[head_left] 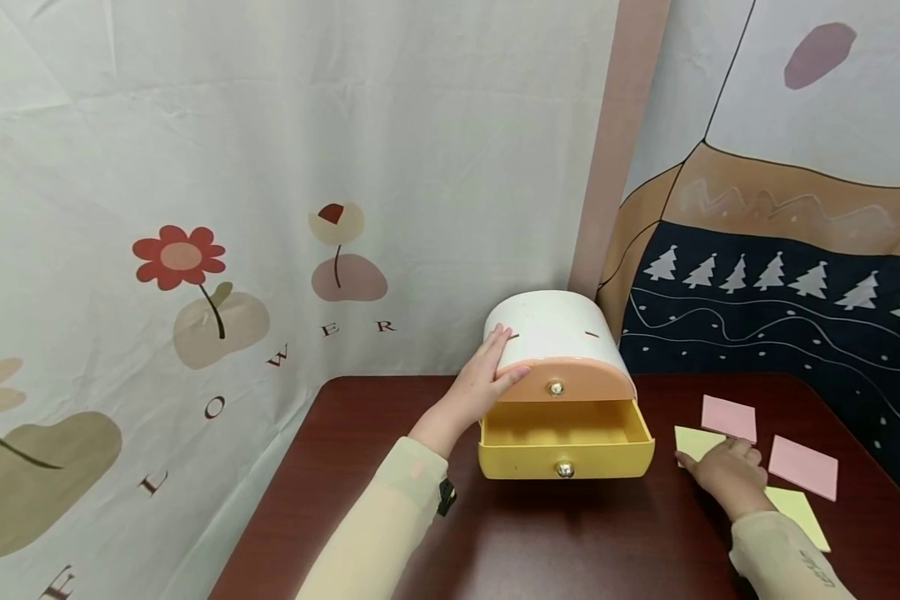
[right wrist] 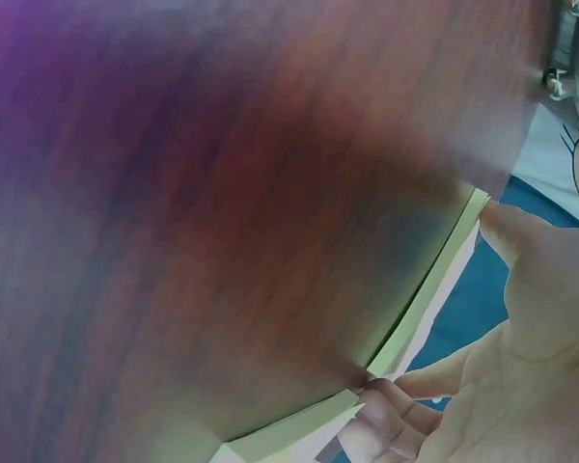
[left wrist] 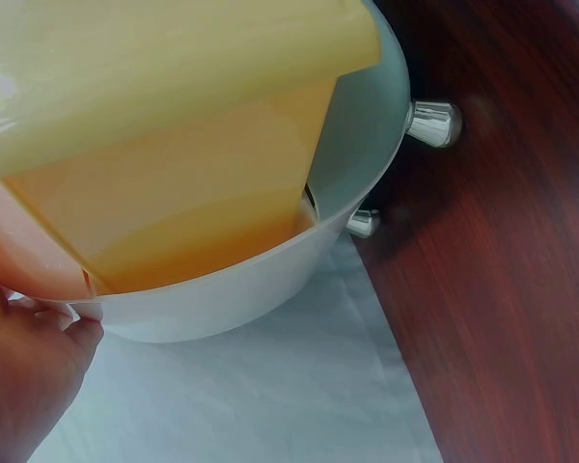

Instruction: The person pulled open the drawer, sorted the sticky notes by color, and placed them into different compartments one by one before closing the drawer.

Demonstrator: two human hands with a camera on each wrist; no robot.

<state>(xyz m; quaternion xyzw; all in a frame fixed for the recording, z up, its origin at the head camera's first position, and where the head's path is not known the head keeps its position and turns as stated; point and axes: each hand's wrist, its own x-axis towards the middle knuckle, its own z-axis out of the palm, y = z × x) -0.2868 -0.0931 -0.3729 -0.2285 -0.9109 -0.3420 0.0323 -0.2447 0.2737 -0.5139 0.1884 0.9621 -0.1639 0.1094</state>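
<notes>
The yellow drawer (head_left: pixel 525 463) of the white box (head_left: pixel 551 321) stands pulled out, its inner floor and walls showing; the orange drawer (head_left: pixel 596 379) above is closed. The left hand (head_left: pixel 478 385) rests, fingers extended, on the box's side, thumb over the orange front. The right hand (head_left: pixel 731 477) pinches a yellow notepad (head_left: pixel 694 439) on the table (head_left: pixel 330 508), right of the box — near two pink notepads (head_left: pixel 804 467) and a second yellow pad (head_left: pixel 799 517).

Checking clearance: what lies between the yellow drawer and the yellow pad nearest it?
The head view shows only bare table between the drawer and that yellow pad, which the right hand holds.
</notes>
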